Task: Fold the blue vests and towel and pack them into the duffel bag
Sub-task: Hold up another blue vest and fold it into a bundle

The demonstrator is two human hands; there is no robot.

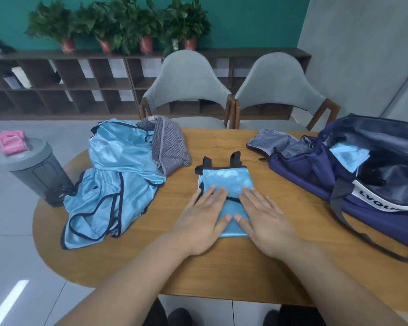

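Both hands lay flat with straight fingers, gripping nothing: the left hand and the right hand pressed side by side on the folded vest in the middle of the table. From this vest, the unfolded vests lay at 9 o'clock, the grey towel at 11 o'clock, and the open duffel bag at 3 o'clock, with a blue piece inside.

white band on duffel bag, partly readable "LVQU"
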